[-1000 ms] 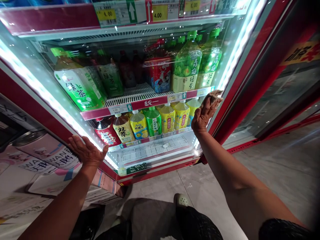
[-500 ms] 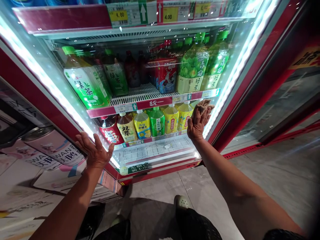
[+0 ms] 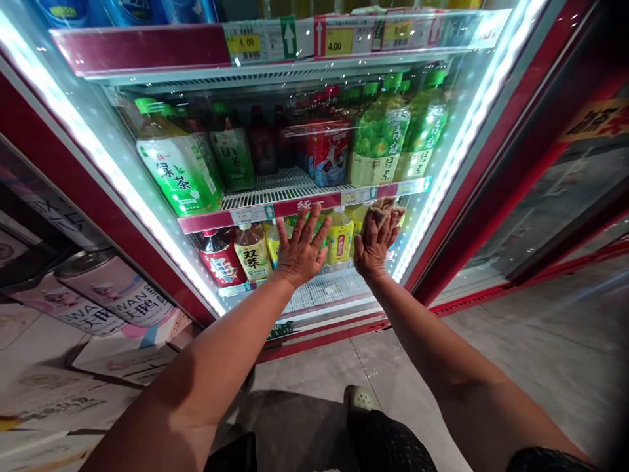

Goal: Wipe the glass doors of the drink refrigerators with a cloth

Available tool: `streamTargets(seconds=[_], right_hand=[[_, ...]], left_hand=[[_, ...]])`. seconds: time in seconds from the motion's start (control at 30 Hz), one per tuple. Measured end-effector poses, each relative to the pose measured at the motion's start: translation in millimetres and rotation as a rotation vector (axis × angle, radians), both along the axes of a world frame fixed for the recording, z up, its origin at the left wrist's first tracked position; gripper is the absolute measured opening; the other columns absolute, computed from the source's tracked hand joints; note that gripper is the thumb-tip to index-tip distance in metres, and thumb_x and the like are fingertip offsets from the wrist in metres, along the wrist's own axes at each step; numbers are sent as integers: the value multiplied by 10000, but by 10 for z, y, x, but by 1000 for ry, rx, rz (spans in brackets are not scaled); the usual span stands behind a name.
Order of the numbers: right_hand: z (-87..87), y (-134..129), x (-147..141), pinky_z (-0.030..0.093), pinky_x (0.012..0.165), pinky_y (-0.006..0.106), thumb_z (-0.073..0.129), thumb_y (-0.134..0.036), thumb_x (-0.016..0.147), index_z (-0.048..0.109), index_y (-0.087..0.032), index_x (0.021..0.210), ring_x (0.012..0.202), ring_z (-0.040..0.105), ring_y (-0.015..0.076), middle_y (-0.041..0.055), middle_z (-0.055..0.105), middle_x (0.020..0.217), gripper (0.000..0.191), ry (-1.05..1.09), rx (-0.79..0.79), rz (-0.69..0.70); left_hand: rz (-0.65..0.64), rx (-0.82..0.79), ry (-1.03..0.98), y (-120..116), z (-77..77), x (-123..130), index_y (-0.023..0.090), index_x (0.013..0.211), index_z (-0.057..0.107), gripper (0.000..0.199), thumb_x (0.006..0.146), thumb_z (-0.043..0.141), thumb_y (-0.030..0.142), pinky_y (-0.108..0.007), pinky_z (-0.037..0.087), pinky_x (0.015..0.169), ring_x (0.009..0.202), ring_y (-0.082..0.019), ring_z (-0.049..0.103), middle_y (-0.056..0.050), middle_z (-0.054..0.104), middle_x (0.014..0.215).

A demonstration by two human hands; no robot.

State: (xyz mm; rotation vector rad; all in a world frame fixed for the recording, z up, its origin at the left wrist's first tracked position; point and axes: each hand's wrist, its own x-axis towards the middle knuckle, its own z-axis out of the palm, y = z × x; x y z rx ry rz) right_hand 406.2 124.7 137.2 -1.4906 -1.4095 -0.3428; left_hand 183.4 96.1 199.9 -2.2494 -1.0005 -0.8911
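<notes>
My left hand (image 3: 301, 252) is flat with fingers spread against the glass door of a lit drinks fridge, over the lower row of bottles. Nothing is in it. My right hand (image 3: 374, 246) is just to its right, its fingers over a crumpled brown cloth (image 3: 384, 211) pressed on the glass below the shelf edge (image 3: 319, 200). Behind the glass stand a large green tea bottle (image 3: 179, 174), green plum tea bottles (image 3: 381, 141), and a yellow bottle (image 3: 339, 237) between my hands.
Stacked pink and white cartons (image 3: 118, 301) stand left of the fridge. Another red-framed fridge door (image 3: 521, 242) is at the right. The grey tiled floor (image 3: 319, 367) and a pale clog (image 3: 360, 398) show below.
My left hand has moved right, from the left door frame to the middle of the glass. My right hand with the cloth has shifted slightly left and down.
</notes>
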Motion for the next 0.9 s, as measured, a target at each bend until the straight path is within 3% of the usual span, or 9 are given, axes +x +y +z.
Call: streamTargets(seconds=[0.07, 0.13, 0.23, 0.3, 0.4, 0.57, 0.73, 0.83, 0.9], right_hand=[[-135, -10, 114, 73, 1259, 673, 393, -499, 920, 427, -212, 1572, 1623, 58, 350, 130, 198, 1733, 713, -10, -31, 13], [-144, 21, 273, 66, 1243, 703, 376, -492, 913, 365, -194, 1602, 1624, 46, 355, 152, 162, 1739, 751, 85, -29, -44], [38, 95, 357, 81, 1228, 730, 276, -472, 963, 241, -182, 1649, 1629, 41, 324, 176, 127, 1743, 745, 310, 36, -148], [160, 112, 246, 94, 1230, 728, 220, -454, 995, 214, -207, 1658, 1630, 55, 294, 164, 145, 1742, 708, 380, 80, -163], [145, 41, -40, 84, 1241, 709, 275, -467, 988, 292, -193, 1634, 1630, 39, 305, 171, 165, 1735, 702, 248, 75, -94], [-173, -116, -150, 26, 1244, 701, 450, -490, 906, 575, -221, 1433, 1616, 84, 356, 157, 292, 1694, 605, -93, -70, 108], [-69, 69, 23, 49, 1230, 719, 391, -469, 937, 423, -152, 1558, 1616, 57, 361, 208, 200, 1713, 697, 16, 53, -46], [-17, 182, -113, 74, 1209, 742, 373, -435, 948, 313, -139, 1615, 1617, 20, 371, 216, 136, 1726, 733, 62, 158, -129], [-101, 164, -259, 80, 1208, 740, 404, -409, 939, 332, -164, 1612, 1618, 6, 376, 191, 127, 1734, 720, -29, 183, -104]], left_hand=[[2, 5, -6, 54, -23, 74, 280, 1681, 55, 945, 941, 641, 332, -628, -215, 1224, 1596, -282, -160, -69, -17, 1747], [1, 6, 1, 90, -64, 92, 278, 1680, 43, 927, 957, 621, 332, -610, -205, 1235, 1587, -265, -180, -61, -26, 1745], [5, -6, 16, 116, -107, 81, 274, 1679, 47, 898, 974, 600, 334, -618, -199, 1236, 1579, -267, -189, -66, -27, 1744], [12, -10, 22, 120, -112, 79, 269, 1678, 47, 889, 979, 592, 338, -623, -205, 1231, 1574, -270, -196, -72, -37, 1740], [20, 5, 24, 112, -100, 90, 261, 1678, 42, 864, 993, 563, 345, -608, -230, 1222, 1563, -256, -221, -71, -47, 1737], [48, 32, 53, 93, -78, 100, 227, 1681, 95, 840, 993, 554, 372, -542, -283, 1214, 1553, -217, -247, -67, -20, 1738], [22, 31, 58, 83, -78, 91, 164, 1681, 80, 953, 940, 617, 432, -527, -268, 1226, 1545, -229, -286, -82, -63, 1739], [21, -4, 70, 52, -66, 72, 95, 1673, 17, 1063, 904, 639, 485, -524, -226, 1252, 1542, -241, -296, -104, -81, 1735], [29, -43, 91, 19, -44, 55, 74, 1669, -1, 1097, 891, 642, 505, -523, -197, 1269, 1545, -247, -289, -109, -91, 1732]])
